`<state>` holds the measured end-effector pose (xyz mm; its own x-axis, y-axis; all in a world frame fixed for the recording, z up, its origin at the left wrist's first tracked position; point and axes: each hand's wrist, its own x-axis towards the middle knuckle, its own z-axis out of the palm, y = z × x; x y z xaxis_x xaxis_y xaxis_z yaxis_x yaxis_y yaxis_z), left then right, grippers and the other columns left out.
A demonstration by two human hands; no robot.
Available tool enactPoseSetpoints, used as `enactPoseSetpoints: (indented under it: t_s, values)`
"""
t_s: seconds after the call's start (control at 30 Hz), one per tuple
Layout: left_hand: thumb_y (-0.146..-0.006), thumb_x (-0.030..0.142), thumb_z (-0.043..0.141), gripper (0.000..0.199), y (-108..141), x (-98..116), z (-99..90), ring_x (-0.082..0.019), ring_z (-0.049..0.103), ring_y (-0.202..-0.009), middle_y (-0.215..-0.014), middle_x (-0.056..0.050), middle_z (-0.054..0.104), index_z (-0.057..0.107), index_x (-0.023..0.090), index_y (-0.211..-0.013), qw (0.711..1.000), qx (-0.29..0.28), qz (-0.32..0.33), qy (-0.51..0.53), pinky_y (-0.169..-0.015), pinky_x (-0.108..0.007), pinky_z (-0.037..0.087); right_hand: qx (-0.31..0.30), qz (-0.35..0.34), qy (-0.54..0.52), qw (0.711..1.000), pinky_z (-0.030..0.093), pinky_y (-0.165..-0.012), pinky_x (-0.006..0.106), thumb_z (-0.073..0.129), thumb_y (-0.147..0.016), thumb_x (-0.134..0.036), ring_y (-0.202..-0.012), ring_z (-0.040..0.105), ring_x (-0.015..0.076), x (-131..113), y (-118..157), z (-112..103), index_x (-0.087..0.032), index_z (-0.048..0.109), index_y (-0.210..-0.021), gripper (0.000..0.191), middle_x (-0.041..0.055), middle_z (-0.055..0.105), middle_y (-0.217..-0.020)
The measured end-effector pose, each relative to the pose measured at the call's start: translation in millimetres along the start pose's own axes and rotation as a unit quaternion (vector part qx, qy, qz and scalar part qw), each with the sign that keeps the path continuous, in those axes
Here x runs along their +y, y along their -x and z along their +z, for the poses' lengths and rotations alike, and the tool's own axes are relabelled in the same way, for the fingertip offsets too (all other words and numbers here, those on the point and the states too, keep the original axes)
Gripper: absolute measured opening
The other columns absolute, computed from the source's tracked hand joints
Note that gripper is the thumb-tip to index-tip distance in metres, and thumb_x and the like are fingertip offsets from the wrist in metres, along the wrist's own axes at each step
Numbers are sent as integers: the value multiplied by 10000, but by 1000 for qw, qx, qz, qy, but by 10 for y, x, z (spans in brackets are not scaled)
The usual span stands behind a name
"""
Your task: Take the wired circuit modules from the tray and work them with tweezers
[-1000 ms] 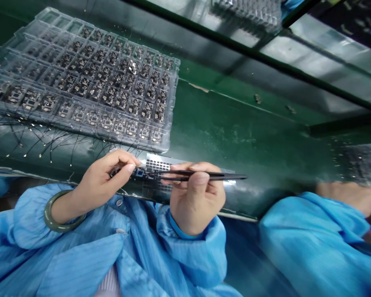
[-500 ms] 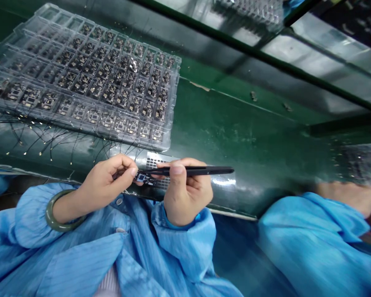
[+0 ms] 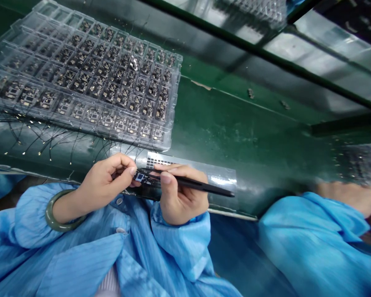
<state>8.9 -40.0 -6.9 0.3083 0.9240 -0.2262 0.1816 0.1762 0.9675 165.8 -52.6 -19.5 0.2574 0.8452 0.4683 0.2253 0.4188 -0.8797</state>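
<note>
Between thumb and fingers, my left hand (image 3: 111,177) pinches the left end of a small circuit board (image 3: 140,177) with a bluish square chip. Black tweezers (image 3: 204,187) are gripped in my right hand (image 3: 184,194), their tips reaching left over the board. The handle end slants down to the right. Beneath and behind my right hand lies a clear sheet (image 3: 219,174) with rows of small dark squares at its left part. My fingers cover part of the board's edge, and the exact spot where the tips touch is too small to tell.
Clear stacked trays (image 3: 163,142) full of small boards stand at the back left of the green table (image 3: 213,119). Thin black wires (image 3: 51,142) stick out along their front. A dark rail (image 3: 250,45) crosses above. At the right, a person's blue sleeve (image 3: 309,231) and hands show.
The handle of the tweezers has tipped downward at its right end, and my right hand has turned and shifted slightly left. My left hand keeps its pinch on the board.
</note>
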Motion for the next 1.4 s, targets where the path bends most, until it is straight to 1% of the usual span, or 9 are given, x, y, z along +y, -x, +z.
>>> enactPoseSetpoints:
  t_s: [0.1,0.23,0.33,0.43,0.77,0.9,0.97,1.13,1.4]
  values:
    - [-904,302,508,139,9,10,-4,-137,680,-701,-733,0,667,562,183,-856,999,1,28,-26,-604,-214,522,50,-7,-2,999,570,-605,326,590,-865,-278,-683,673,158,-11,-42,19,-230,564,-880,57,-2,671,-787]
    - [-906,284,499,122,-2,16,-2,-112,640,-616,-719,5,664,550,185,-857,999,25,40,-22,-546,-202,484,154,-16,-8,988,489,-511,281,401,-951,-348,-625,626,134,-65,-93,-13,-215,519,-808,229,25,660,-863]
    - [-918,269,484,114,-18,7,4,-84,557,-515,-602,41,610,544,183,-873,998,45,47,-18,-516,-193,432,28,51,67,996,431,-478,241,465,-926,-292,-547,561,97,-95,-74,-64,-201,578,-856,162,21,673,-866]
    - [-925,266,471,123,-20,-4,8,-73,493,-466,-511,76,511,542,184,-869,998,49,49,-7,-498,-185,403,-92,79,153,981,439,-497,215,586,-856,-243,-513,536,84,-96,-38,-73,-197,618,-830,62,-38,633,-669]
    - [-887,182,551,63,23,-34,-37,-45,516,-491,-792,-2,621,547,180,-824,986,-4,147,82,-476,-179,444,-132,-77,141,978,503,-556,208,610,-803,-92,-612,631,103,-187,-24,-102,-209,568,-817,125,-27,666,-694]
    - [-876,108,553,254,28,-86,-71,-60,574,-513,-810,15,660,488,241,-1083,973,-1,207,98,-475,-164,486,-136,-110,134,975,521,-556,214,610,-801,-82,-631,660,118,-201,-24,-115,-210,567,-877,155,-16,687,-701]
    - [-872,87,548,320,19,-101,-104,-64,586,-534,-817,15,666,489,253,-1139,967,7,249,54,-494,-165,494,-136,-118,149,972,526,-544,217,605,-821,-123,-610,661,121,-189,-32,-106,-210,563,-866,106,-14,684,-686]
    - [-891,130,532,117,-23,-99,-203,-61,598,-557,-781,4,674,626,183,-936,947,-12,281,-153,-566,-169,500,-173,-157,195,953,533,-560,196,555,-881,-184,-607,672,111,-172,-50,-108,-193,587,-845,49,6,702,-676]
    - [-905,256,541,172,-29,-73,-222,-154,728,-810,-902,-51,766,639,189,-1029,928,-37,343,-142,-712,-226,586,-141,-289,246,915,463,-469,263,666,-804,-143,-571,638,136,-294,54,-210,-149,614,-918,126,88,744,-805]
